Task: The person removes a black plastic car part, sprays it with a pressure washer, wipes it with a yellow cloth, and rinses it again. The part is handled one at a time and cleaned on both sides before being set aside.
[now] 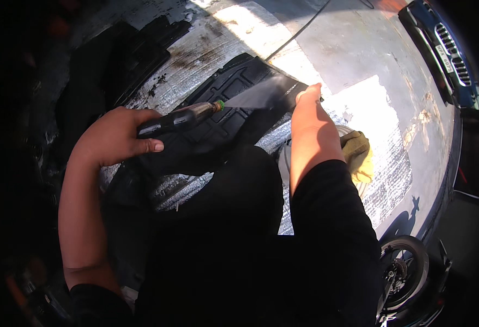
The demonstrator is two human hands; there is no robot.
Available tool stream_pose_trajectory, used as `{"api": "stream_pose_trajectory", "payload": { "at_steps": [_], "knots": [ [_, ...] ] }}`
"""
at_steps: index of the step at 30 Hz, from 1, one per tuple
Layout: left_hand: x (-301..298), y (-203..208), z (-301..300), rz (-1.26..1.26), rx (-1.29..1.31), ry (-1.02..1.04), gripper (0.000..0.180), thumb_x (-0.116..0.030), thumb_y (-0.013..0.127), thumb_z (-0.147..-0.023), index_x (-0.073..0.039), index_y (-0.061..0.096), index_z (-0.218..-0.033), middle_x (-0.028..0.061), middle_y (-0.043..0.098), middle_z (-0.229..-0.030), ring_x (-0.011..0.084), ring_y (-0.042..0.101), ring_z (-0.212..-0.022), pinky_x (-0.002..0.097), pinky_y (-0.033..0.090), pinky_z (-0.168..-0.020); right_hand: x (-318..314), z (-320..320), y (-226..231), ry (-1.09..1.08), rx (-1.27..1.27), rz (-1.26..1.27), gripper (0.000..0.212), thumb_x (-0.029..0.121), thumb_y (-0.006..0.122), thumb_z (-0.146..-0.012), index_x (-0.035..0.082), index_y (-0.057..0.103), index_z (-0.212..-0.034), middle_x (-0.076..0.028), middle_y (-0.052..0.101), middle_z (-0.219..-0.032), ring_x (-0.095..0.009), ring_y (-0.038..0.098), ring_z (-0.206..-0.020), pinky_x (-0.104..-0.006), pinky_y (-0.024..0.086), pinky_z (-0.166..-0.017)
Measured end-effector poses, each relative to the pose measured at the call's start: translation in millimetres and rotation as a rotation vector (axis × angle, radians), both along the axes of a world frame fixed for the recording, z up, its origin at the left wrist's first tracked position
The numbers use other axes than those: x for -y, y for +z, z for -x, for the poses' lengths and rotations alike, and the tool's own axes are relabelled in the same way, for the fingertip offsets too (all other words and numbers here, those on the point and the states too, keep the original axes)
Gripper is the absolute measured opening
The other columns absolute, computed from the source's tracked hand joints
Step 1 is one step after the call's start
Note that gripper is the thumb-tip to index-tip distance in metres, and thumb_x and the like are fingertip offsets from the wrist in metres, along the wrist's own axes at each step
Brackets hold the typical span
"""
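Observation:
My left hand [111, 136] is wrapped round a dark, bottle-shaped sprayer [182, 119] with a brass and green tip. A white fan of mist leaves that tip toward the right. Beneath the spray lies a black moulded mat [236, 82] with raised ribs, tilted and partly in shadow. At the mat's far right end, my right hand [308, 95] closes on its edge; most of those fingers are hidden. My dark-clothed leg [250, 180] covers part of the mat's near side.
Silvery foil sheeting [381, 117] covers the floor. Right of my right forearm, a yellow cloth or glove [358, 155] hangs on a round pale container [365, 188]. Black pieces [141, 57] lie at left. A hose [299, 32], a car [446, 52] and a motorcycle wheel [403, 272] are farther out.

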State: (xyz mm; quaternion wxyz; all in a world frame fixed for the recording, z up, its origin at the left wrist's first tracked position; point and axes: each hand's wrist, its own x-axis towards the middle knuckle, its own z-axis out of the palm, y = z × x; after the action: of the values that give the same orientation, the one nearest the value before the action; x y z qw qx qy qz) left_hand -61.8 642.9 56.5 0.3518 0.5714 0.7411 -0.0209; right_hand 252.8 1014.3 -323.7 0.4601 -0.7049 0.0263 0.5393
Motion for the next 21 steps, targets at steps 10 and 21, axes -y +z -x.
{"api": "stream_pose_trajectory", "payload": {
  "at_steps": [10, 21],
  "knots": [
    [18.4, 63.5, -12.5, 0.055, -0.172, 0.139, 0.063, -0.025, 0.089, -0.068, -0.007, 0.072, -0.126, 0.0170, 0.075, -0.095, 0.0349, 0.067, -0.096, 0.0433, 0.049, -0.089, -65.7, -35.9, -68.2, 0.224, -0.137, -0.004, 0.062, 0.057, 0.064, -0.098, 0.008, 0.057, -0.135, -0.010, 0.062, -0.112, -0.023, 0.062, -0.089, -0.0564, 0.040, -0.111],
    [28.9, 127.5, 7.0, -0.467, -0.318, -0.089, 0.086, -0.047, 0.095, -0.063, 0.000, 0.068, -0.130, 0.0132, 0.070, -0.109, 0.0277, 0.065, -0.104, 0.0391, 0.050, -0.096, -48.1, -9.8, 18.2, 0.740, -0.088, -0.491, 0.017, 0.010, 0.079, -0.090, 0.004, 0.072, -0.103, -0.005, 0.068, -0.090, -0.019, 0.061, -0.077, -0.0343, 0.048, -0.063]
  ]
}}
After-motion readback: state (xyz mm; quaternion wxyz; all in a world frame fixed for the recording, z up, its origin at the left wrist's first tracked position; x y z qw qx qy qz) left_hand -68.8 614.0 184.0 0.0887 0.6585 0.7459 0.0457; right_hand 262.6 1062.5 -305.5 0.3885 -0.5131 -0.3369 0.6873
